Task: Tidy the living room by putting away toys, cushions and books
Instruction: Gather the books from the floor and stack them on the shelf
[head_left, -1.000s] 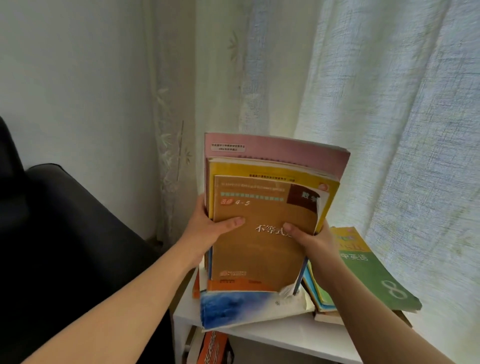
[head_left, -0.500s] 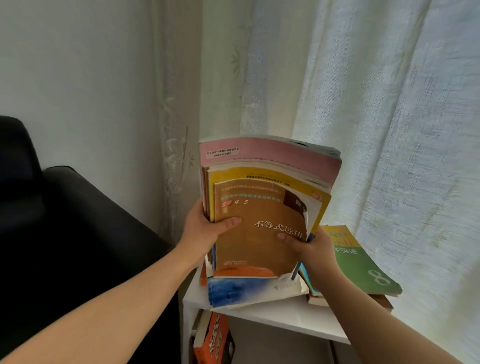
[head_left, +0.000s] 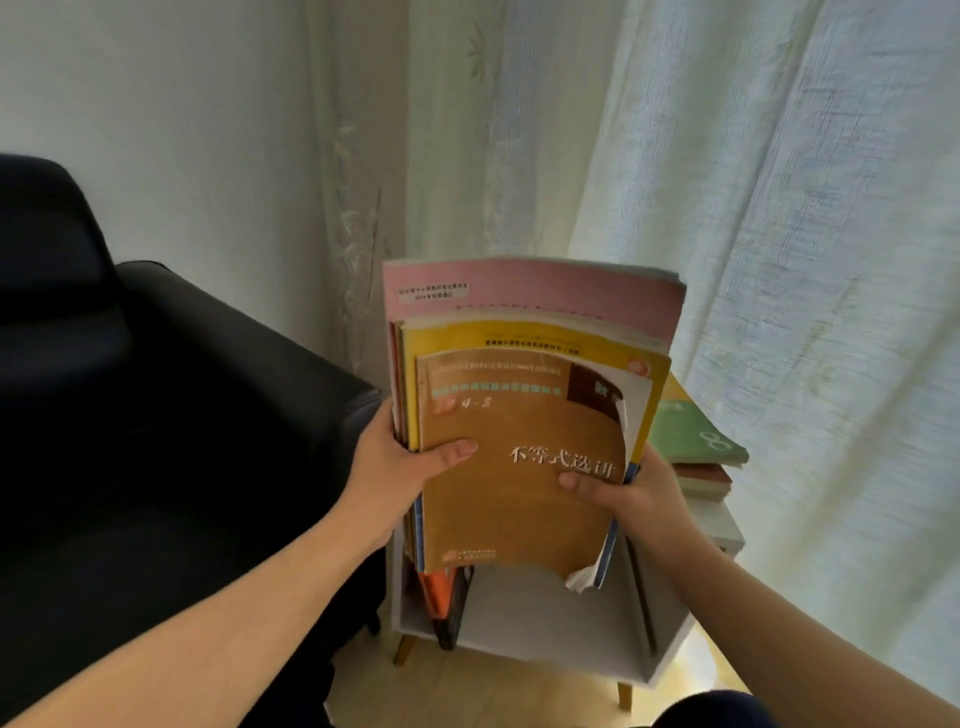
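Left hand (head_left: 395, 467) and right hand (head_left: 634, 493) gripped a stack of books (head_left: 524, 415) from either side, thumbs curled across the front cover, the other fingers hidden behind. The stack was held upright in the air before a white shelf unit (head_left: 545, 618), its lower edge in front of the unit's open compartment. 3 covers showed, stepped 1 behind another: a brown book (head_left: 509, 519) with white Chinese lettering in front, a yellow book (head_left: 524, 335) behind it, and a larger pink book (head_left: 535, 291) at the back. The brown cover's upper right corner curled away. A green book (head_left: 691, 436) lay on the unit's top at right, resting on a reddish book (head_left: 704, 475). An orange book (head_left: 439, 592) stood at the compartment's left side. A black sofa (head_left: 182, 415) sat left of the unit against a pale wall (head_left: 156, 104), and a sheer white curtain (head_left: 779, 234) hung behind.
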